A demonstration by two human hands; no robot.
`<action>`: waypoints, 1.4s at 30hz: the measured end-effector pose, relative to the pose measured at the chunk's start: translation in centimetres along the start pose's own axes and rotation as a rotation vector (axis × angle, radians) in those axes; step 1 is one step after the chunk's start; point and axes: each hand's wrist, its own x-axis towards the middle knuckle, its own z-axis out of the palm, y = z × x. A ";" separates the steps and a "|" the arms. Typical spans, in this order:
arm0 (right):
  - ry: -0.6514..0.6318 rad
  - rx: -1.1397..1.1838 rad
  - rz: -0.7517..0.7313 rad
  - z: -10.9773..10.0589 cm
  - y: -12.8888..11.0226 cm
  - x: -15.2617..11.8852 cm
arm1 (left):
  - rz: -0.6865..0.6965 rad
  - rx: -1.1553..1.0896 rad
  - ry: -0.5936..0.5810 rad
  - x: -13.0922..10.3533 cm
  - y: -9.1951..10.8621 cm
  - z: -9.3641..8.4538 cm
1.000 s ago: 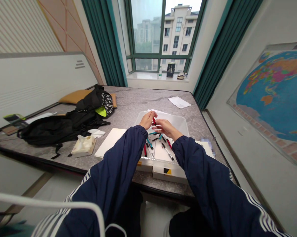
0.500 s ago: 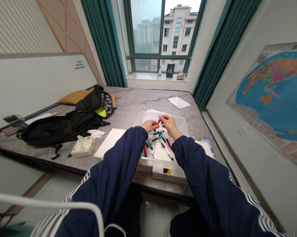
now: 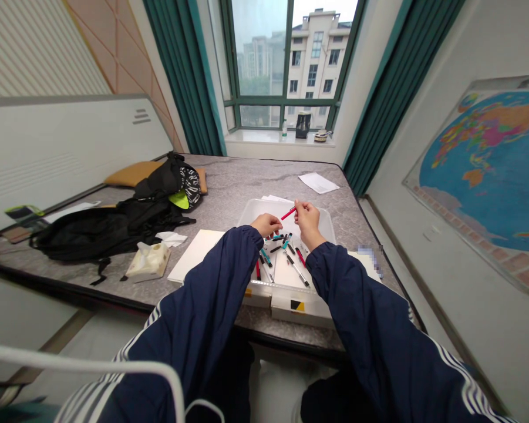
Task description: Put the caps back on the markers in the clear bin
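Note:
My right hand [image 3: 307,222] pinches one end of a red pen [image 3: 287,214] above a clear plastic box [image 3: 331,222]. The pen tilts, its lower end pointing left and down. Close to that end is my left hand [image 3: 266,225], with fingers curled together; whether something small is between them cannot be made out. Inside the box, below both hands, lie several loose pens, among them a white pen with a dark end [image 3: 296,270], a red pen [image 3: 300,257] and a teal pen [image 3: 266,257].
Left of the box are a white pad [image 3: 198,252], a tissue pack [image 3: 148,261] and a black backpack [image 3: 92,229]. Papers [image 3: 319,183] lie at the back right of the grey table [image 3: 242,176]. A white cable [image 3: 92,365] crosses the lower left foreground.
The red pen has moved right with my right hand and lies flatter. Its lower end has come away from my left hand, which stays nearly in place.

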 end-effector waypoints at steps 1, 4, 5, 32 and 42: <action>0.007 -0.009 -0.004 0.0 0.1 0.1 | -0.009 -0.024 0.007 0.0 0.0 0.0; 0.000 -0.037 -0.004 -0.1 0.4 0.2 | -0.030 -0.090 0.045 0.0 0.2 0.0; -0.006 -0.054 -0.013 -0.1 0.5 0.3 | -0.037 -0.109 0.061 0.1 0.2 0.0; -0.388 -0.777 -0.077 0.3 1.9 -0.2 | 0.065 -0.219 0.190 0.2 0.0 -0.3; -0.498 -0.576 0.265 0.5 0.9 -1.0 | 0.082 -0.223 0.231 0.9 -0.3 -0.3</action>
